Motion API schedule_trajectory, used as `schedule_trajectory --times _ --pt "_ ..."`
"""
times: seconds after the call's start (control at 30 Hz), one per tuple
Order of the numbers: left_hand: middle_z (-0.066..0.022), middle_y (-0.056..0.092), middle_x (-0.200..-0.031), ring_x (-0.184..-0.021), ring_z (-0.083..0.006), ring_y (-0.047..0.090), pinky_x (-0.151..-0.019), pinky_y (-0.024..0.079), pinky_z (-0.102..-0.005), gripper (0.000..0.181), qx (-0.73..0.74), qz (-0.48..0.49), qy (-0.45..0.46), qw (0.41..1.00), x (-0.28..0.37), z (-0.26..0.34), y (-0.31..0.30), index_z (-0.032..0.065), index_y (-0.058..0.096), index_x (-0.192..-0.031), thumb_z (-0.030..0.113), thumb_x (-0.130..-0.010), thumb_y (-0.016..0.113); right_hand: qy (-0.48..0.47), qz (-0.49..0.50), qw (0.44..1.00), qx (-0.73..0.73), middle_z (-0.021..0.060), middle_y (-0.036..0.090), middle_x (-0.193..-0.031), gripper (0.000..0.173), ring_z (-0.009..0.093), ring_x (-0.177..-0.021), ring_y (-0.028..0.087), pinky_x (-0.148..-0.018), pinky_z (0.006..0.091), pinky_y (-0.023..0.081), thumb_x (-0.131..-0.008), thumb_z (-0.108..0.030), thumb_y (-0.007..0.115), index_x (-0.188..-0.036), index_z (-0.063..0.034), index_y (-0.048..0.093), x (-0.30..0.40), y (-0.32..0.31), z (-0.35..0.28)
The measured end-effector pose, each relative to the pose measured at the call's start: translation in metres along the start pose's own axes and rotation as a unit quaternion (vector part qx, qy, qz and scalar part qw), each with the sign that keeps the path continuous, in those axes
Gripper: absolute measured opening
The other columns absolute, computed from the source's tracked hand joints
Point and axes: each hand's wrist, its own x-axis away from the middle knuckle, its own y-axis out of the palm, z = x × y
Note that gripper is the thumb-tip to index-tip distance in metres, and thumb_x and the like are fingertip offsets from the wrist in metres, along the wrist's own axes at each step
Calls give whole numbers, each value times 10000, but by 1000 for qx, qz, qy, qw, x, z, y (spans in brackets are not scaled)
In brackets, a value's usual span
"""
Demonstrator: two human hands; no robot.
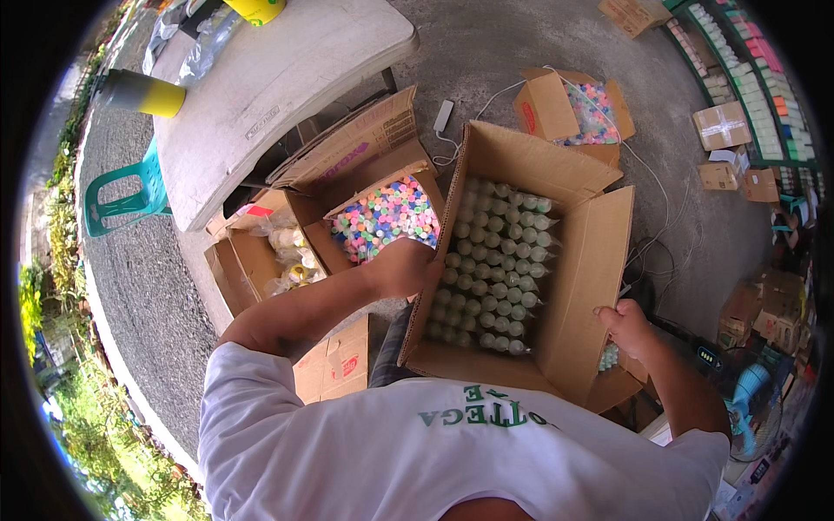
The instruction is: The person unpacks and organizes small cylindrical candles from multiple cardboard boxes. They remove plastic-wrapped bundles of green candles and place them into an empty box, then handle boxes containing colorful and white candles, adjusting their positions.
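Note:
A large open cardboard box point(541, 151) stands tilted before me, its flaps raised. Inside, rows of small translucent containers point(495, 260), apparently bottles, lie packed in clear plastic film. My left hand point(405, 266) grips the box's left edge, knuckles up. On the opposite side, my right hand point(631, 329) pinches the edge of the right flap point(589, 286) between thumb and fingers. Just beyond my left hand, another open carton point(365, 159) holds many multicoloured small caps point(391, 218). The underside of the large box is hidden.
A white folding table point(313, 71) carries a yellow-and-grey tumbler point(146, 93). A carton of bagged items point(251, 257) sits below it. Farther off are another carton of coloured pieces point(554, 104), a white cable with a power strip point(444, 116), stocked shelves point(749, 84) and a blue fan point(746, 397).

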Motion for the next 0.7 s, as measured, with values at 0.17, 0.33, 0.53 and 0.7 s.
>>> schedule_trajectory --times 0.17,0.33,0.53,0.7 --pt "-217 568 -674 -664 -353 574 -652 451 -400 329 -55 -31 -16 998 -62 27 -52 -19 591 -692 285 -755 485 52 55 991 -112 14 579 -714 175 77 -579 524 -508 216 405 -796 -171 506 -872 -35 585 -8 -8 -51" --pt "-217 566 -670 -680 -358 570 -657 446 -412 331 -122 19 61 990 -137 52 -83 -20 596 -688 293 -738 502 18 117 986 -121 0 565 -688 156 63 -511 485 -424 207 351 -797 -173 511 -831 -45 593 -38 -29 -65" --pt "-195 568 -654 -654 -363 566 -624 451 -419 321 -216 6 103 971 -224 32 -83 10 595 -662 315 -734 527 -30 135 981 -134 32 590 -750 237 77 -657 507 -599 243 418 -818 -159 507 -879 52 595 -103 -17 -30" --pt "-204 522 -590 -589 -347 538 -565 410 -412 338 -237 -27 55 969 -277 -3 -81 -20 538 -642 287 -778 504 -101 157 972 -146 113 603 -676 287 196 -652 582 -615 317 446 -793 -223 535 -800 59 590 -185 11 2"
